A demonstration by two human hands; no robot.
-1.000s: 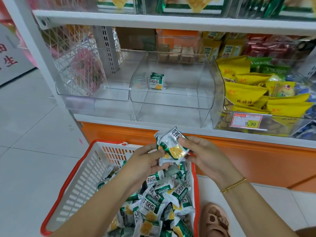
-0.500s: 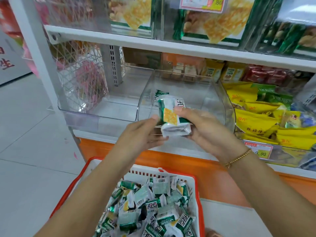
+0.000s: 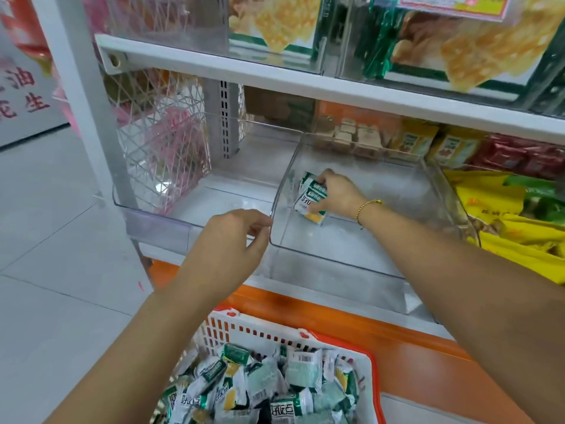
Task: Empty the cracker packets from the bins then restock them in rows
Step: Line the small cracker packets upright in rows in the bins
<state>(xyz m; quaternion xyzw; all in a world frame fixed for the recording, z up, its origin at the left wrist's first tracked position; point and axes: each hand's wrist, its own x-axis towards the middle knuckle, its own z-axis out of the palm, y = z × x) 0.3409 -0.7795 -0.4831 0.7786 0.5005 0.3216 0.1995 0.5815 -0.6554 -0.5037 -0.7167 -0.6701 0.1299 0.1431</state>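
Observation:
My right hand reaches into the clear middle bin and grips green-and-white cracker packets against its back left floor. My left hand hovers at the front edge where the middle bin meets the clear left bin, fingers loosely curled and holding nothing. Below, a red-rimmed white basket holds several more cracker packets.
Yellow snack bags fill the bin on the right. A white shelf board with cracker boxes above hangs over the bins. A white upright post stands at left. An orange base panel runs under the shelf, grey floor tiles to the left.
My right hand has carried the packets from above the basket up into the middle bin, down to its floor. My left hand let go of them and stayed at the bin's front edge.

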